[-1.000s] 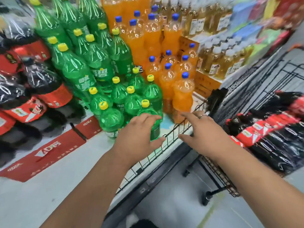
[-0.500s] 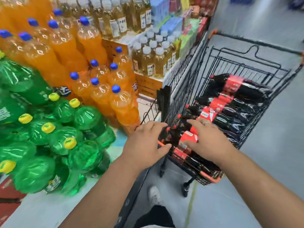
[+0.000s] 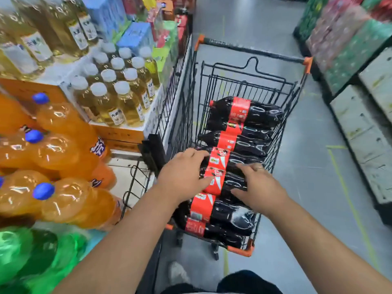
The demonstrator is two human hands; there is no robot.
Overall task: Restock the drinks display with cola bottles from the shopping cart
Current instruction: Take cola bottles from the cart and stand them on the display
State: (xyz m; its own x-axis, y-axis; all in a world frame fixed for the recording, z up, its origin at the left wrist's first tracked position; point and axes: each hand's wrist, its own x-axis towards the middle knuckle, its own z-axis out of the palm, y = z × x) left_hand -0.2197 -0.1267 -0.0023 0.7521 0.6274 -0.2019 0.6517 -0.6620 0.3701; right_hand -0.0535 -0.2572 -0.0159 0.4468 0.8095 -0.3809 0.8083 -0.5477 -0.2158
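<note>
Reaching into the shopping cart [image 3: 250, 52], I have both hands spread over one cola bottle [image 3: 220, 177] lying on its side in the row of cola. My left hand [image 3: 182, 177] covers its neck end, my right hand [image 3: 258, 187] its base end, fingers loose; whether either has truly closed on it I cannot tell. Orange soda bottles [image 3: 63, 141] stand on the display to my left.
</note>
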